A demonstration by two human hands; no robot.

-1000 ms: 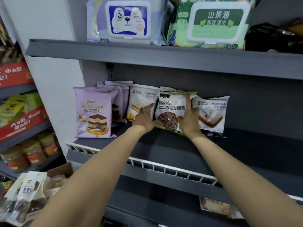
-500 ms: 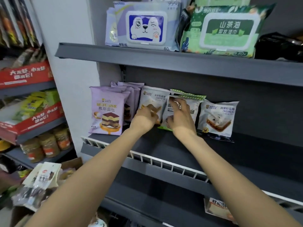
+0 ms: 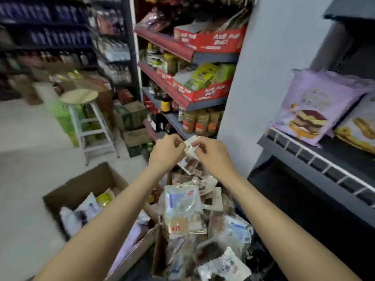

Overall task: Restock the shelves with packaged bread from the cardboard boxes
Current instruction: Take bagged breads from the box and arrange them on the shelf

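My left hand [image 3: 167, 152] and my right hand [image 3: 213, 154] both pinch the top edge of a clear bread packet [image 3: 189, 157] with dark pieces inside, lifted above a pile of bread packets [image 3: 183, 213] in a cardboard box. A second cardboard box [image 3: 81, 187] with more packets stands open on the floor at the left. On the grey shelf [image 3: 304, 157] at the right stand a purple cake-bread packet [image 3: 310, 106] and a white bread packet [image 3: 359, 128].
A white stool [image 3: 81, 98] stands on the floor at the left, with green cartons [image 3: 129, 114] near it. Shelves with red trays [image 3: 203, 94] and jars [image 3: 199, 121] fill the space behind my hands. A white pillar [image 3: 269, 57] separates them from the grey shelf.
My view swung down and left from the shelf to the boxes. Both hands left the bread packets on the shelf and now hold a packet over the box pile.
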